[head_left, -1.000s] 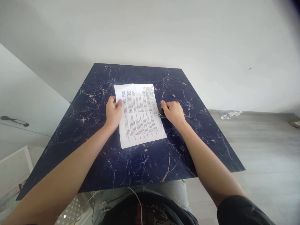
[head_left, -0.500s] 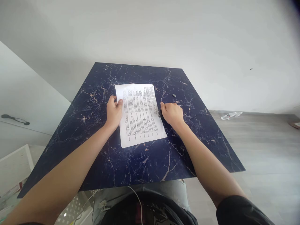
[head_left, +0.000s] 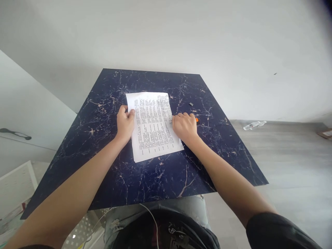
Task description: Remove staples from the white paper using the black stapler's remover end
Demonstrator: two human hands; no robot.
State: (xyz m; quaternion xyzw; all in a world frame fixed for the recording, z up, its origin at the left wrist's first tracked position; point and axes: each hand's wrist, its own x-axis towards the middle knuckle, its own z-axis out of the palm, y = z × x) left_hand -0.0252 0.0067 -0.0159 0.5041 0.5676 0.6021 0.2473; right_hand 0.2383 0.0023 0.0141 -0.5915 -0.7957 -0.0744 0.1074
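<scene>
A printed sheaf of paper (head_left: 153, 126) lies on the dark blue marble table (head_left: 155, 173). My left hand (head_left: 125, 123) is closed on the paper's left edge, thumb on top. My right hand (head_left: 184, 127) is curled at the paper's right edge, with the fingertips over the margin. The small black clip it held a moment ago is hidden under those fingers. A small orange thing (head_left: 197, 120) shows on the table just behind my right hand.
Another small black clip (head_left: 191, 104) lies on the table to the far right of the paper. A plastic bottle (head_left: 252, 125) lies on the grey floor at right. A white cabinet with a dark handle (head_left: 15, 133) stands at left.
My right hand slid left with the black clip, from beside the paper onto its right edge, uncovering the orange thing. The left hand stayed put.
</scene>
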